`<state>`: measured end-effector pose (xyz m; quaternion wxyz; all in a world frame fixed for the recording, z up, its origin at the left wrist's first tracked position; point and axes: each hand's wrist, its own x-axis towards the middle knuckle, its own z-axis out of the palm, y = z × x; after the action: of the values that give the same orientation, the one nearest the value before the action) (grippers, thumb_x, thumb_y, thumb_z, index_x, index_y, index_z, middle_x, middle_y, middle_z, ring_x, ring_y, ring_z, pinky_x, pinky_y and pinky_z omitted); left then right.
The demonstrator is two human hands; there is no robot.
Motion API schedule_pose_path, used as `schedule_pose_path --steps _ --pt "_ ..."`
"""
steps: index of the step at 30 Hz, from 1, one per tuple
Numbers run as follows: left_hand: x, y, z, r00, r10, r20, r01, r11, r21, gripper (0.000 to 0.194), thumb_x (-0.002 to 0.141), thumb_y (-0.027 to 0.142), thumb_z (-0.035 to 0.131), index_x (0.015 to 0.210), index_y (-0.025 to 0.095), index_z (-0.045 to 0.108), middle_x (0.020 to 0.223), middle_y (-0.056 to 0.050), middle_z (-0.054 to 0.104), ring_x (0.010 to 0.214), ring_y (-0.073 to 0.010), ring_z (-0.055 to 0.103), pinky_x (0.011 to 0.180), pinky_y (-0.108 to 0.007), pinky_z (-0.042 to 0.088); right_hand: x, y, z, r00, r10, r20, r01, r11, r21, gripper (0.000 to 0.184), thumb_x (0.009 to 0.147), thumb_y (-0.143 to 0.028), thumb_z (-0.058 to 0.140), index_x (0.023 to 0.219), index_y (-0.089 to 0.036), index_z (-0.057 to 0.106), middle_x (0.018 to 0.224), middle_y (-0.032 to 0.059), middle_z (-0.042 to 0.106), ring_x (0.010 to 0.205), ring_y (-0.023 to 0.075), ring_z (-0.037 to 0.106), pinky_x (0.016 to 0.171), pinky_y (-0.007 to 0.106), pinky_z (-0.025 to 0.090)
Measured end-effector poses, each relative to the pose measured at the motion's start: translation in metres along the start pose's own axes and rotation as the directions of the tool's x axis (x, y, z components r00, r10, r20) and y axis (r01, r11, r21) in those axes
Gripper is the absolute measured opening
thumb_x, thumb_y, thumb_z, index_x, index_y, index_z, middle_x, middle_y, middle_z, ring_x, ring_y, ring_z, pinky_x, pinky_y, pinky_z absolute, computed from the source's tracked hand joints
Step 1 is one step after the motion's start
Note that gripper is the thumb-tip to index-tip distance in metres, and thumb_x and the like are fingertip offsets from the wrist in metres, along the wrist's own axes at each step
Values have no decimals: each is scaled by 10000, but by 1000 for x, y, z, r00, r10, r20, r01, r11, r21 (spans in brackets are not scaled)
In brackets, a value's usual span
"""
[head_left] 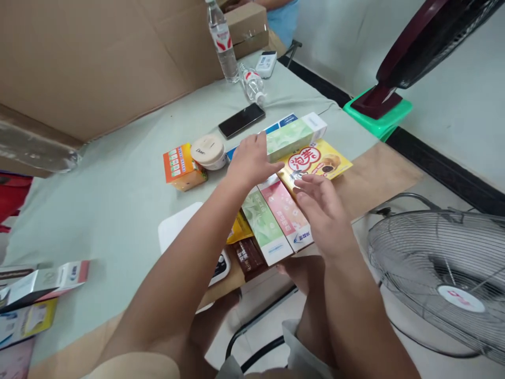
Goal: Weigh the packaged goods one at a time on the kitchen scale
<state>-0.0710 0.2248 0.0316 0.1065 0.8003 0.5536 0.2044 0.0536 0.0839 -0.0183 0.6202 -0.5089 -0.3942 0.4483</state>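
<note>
My left hand [252, 160] is closed around the near-left end of a long green-and-white carton [294, 136], thumb on the near side; its far fingers are partly hidden. The carton lies slanted above a yellow snack box [321, 160] and a blue box [282, 123]. My right hand [325, 213] is held over the right edge of a pink carton [284, 208], fingers loosely curved and apart, with nothing in them. Beside the pink carton lies another green carton [266, 223], and left of that a dark brown packet [248, 255] and a yellow packet [239, 230].
A Dove tub [209, 151], an orange box [183, 166] and a phone [242, 120] lie beyond my left arm. Water bottles [224, 45] stand and lie at the back. More cartons [43, 284] are at far left. A fan [445, 279] stands right of the table.
</note>
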Motion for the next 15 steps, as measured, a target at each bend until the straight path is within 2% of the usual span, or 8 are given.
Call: schedule_pose_path --steps 2,4,6,8,10,13,15 --pt "7 -5 8 999 -23 -37 20 996 -90 574 674 186 881 1189 146 631 1240 -166 638 1332 -416 566 1193 -541 402 1 0 -2 1000 -6 10 6 1000 -6 389 835 -434 715 1163 -287 564 1305 70 681 1253 237 659 1133 512 537" --pt "6 -10 9 991 -41 -124 14 977 -213 476 628 134 887 1044 188 661 1083 -100 641 1228 -390 626 1157 -519 444 0 0 -4 1000 -25 6 25 1000 -16 376 848 -430 708 1163 -284 565 1298 72 677 1260 237 654 1128 502 542" --pt "-4 -13 4 980 -35 -194 -24 956 -293 448 617 108 885 997 219 674 1053 -78 643 1177 -363 648 1139 -487 466 0 1 -6 998 -61 -2 60 997 -47 345 880 -424 682 1173 -290 559 1296 71 668 1270 237 649 1113 489 554" --pt "-22 -15 -9 972 6 -236 -85 941 -327 463 624 105 886 1023 242 696 1113 -80 666 1182 -343 645 1128 -452 476 0 4 -6 994 -108 -20 106 991 -79 341 912 -420 654 1207 -298 536 1318 77 646 1275 243 648 1093 486 568" --pt "-52 -19 -27 961 24 -274 -129 918 -374 501 606 97 894 1052 255 729 1157 -76 693 1198 -328 636 1128 -418 475 -1 5 -4 985 -158 -64 152 984 -88 401 926 -415 646 1281 -306 493 1385 101 596 1295 265 643 1094 507 567" --pt "-114 -30 -58 952 -59 -301 -95 876 -473 553 568 93 904 1080 265 785 1181 -70 725 1176 -321 638 1101 -395 491 -8 4 6 973 -190 -128 185 981 -53 553 910 -410 682 1387 -344 411 1491 122 508 1361 302 606 1113 551 549" --pt "-161 -43 -76 947 -89 -307 -74 874 -481 549 607 153 912 1129 277 795 1222 -77 726 1161 -316 650 1064 -383 518 -19 2 16 982 -179 -64 180 984 -4 580 928 -426 661 1436 -381 384 1489 108 534 1333 303 627 1043 541 595"
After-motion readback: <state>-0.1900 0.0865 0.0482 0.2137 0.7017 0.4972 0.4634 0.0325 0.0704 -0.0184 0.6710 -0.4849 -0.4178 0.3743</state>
